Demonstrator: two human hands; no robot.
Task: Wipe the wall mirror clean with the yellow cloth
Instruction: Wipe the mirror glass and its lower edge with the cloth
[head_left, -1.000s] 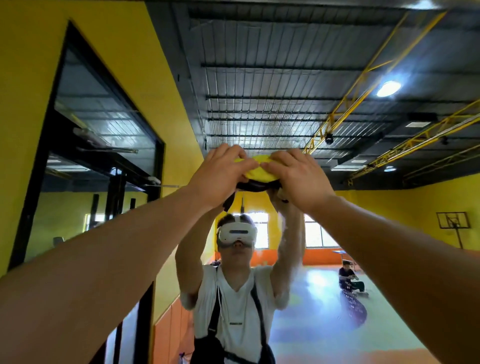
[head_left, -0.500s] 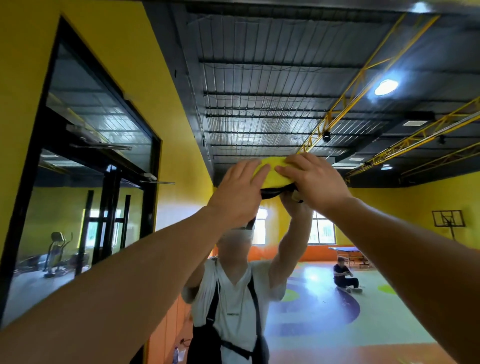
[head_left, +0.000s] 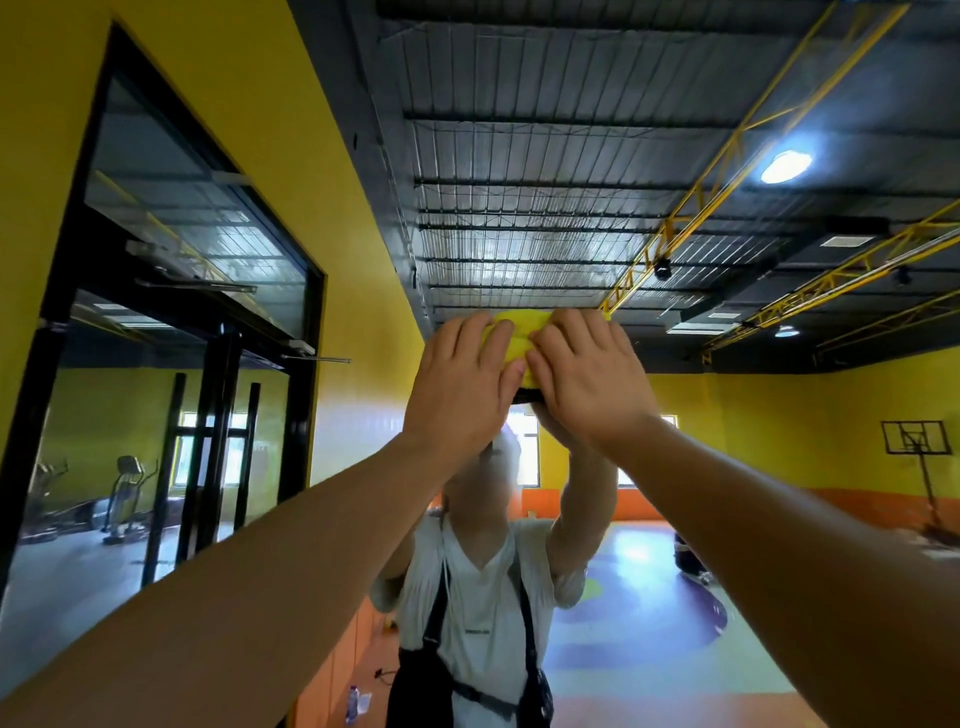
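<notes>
The wall mirror (head_left: 701, 467) fills the view ahead and shows my own reflection with both arms raised. The yellow cloth (head_left: 519, 335) is pressed flat against the glass high up, near the reflected ceiling line. My left hand (head_left: 460, 387) and my right hand (head_left: 584, 376) lie side by side on the cloth, fingers spread over it. Most of the cloth is hidden under the hands; only its upper part shows between and above the fingers.
A yellow wall (head_left: 270, 130) runs along the left, with a black-framed glass doorway (head_left: 171, 322) and exercise machines behind it. The mirror reflects a coloured gym floor, a basketball hoop (head_left: 917, 441) at the right and yellow ceiling trusses.
Both hands have slid the cloth upward and to the right on the mirror. My view has tilted up slightly.
</notes>
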